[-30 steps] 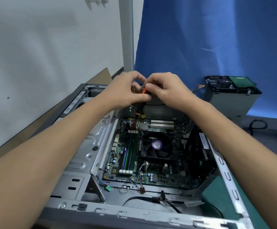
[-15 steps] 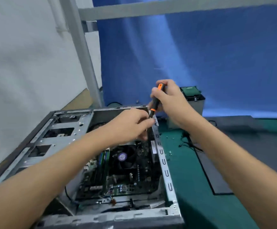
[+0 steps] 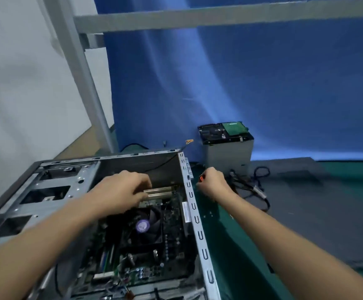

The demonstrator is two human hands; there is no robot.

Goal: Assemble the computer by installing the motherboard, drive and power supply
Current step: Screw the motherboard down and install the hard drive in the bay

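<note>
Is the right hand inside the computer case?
No, the right hand, gripping an orange-handled screwdriver, is outside the computer case, over the green mat.

Left hand (image 3: 124, 189): inside the case, fingers curled downward; whether they pinch anything cannot be told.
Right hand (image 3: 214, 184): outside the case, fisted round the screwdriver (image 3: 201, 178), of which only an orange bit shows above the fingers.
Case (image 3: 194, 213): lies open; its slotted side wall runs between the fingers of the two hands.
White slots (image 3: 159, 192): just under the left fingertips.
Motherboard (image 3: 174, 241): on the case floor, below the left fingers.
Fan (image 3: 142, 226): black with a purple hub, nearer the camera than the left fingers.
Grey box (image 3: 228, 156): beyond the right fingers, apart from them, with a drive (image 3: 233, 129) on top.
Cables (image 3: 255, 189): on the mat (image 3: 226, 252), right of the right fingers.
</note>
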